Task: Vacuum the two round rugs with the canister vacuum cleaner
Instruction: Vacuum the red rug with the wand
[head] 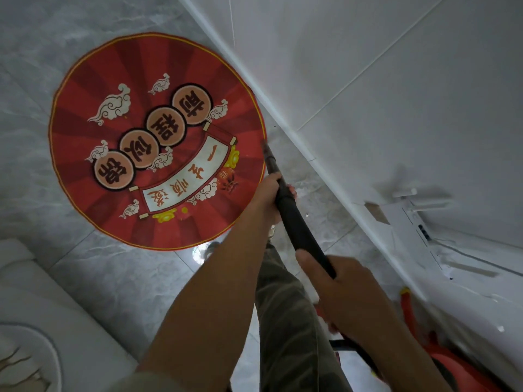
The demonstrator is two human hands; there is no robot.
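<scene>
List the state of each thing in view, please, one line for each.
Red round rug: flat on the floor, edge close to the wall.
Vacuum wand: held in both hands, tip at the rug's edge.
Left hand: grips the wand, nearer the tip.
Right hand: grips the wand, farther back.
Canister vacuum: on the floor, partly hidden.

This is looking like a room in a home — a festive round red rug [157, 142], printed with clouds and Chinese characters, is lying on glossy grey marble-look floor tiles [99, 278]. Just right of the rug a white baseboard [254, 83] is running along a plain white wall [396, 94]. Below-left of the rug white padded furniture [42, 292] is showing — seemingly a sofa — and a red canister vacuum [450, 363] is sitting by the wall, well below-right of it.
</scene>
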